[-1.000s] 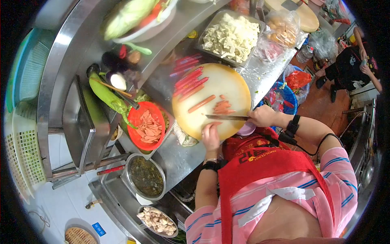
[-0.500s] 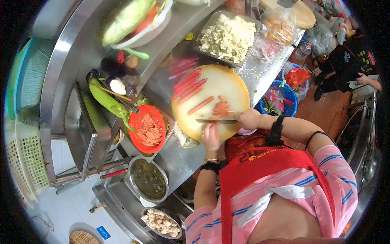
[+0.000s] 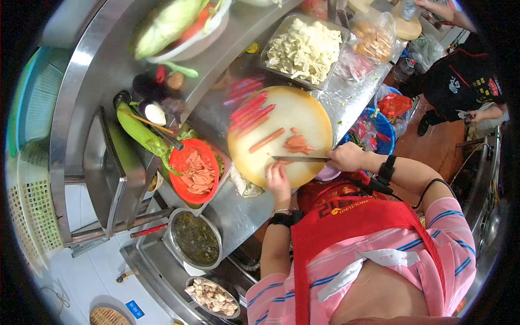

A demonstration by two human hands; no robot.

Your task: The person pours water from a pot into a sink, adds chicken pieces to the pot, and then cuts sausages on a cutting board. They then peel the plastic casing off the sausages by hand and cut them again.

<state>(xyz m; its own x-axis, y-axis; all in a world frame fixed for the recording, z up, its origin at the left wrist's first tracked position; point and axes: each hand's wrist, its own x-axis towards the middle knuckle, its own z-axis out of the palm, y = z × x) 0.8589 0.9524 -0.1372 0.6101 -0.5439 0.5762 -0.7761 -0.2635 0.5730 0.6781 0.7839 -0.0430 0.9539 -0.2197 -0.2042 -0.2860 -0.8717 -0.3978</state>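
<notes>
My right hand [image 3: 345, 157] grips a kitchen knife [image 3: 300, 159], its blade lying across the near part of a round cutting board [image 3: 319, 116]. Close to the blade's tip, my left hand [image 3: 278, 180] has its fingers curled down on the board; whatever lies under them is hidden. Sliced sausage [image 3: 297, 143] is heaped just beyond the blade. To its left lies a peeled sausage [image 3: 267, 140], and several sausages in red wrappers [image 3: 252, 111] rest at the board's left edge. A red bowl [image 3: 174, 184] holding sausage slices stands left of the board.
Behind the board stands a metal tray [image 3: 323, 85] of cauliflower. A steel pot [image 3: 218, 238] of dark greens and a bowl of pale chunks [image 3: 211, 297] are at lower left. Blue bins [image 3: 387, 145] stand on the right, with another person [image 3: 460, 89] beyond them.
The knife and my right hand have shifted to the right, the blade pulling away from my left fingers. The person at upper right has moved, one arm now reaching toward the counter.
</notes>
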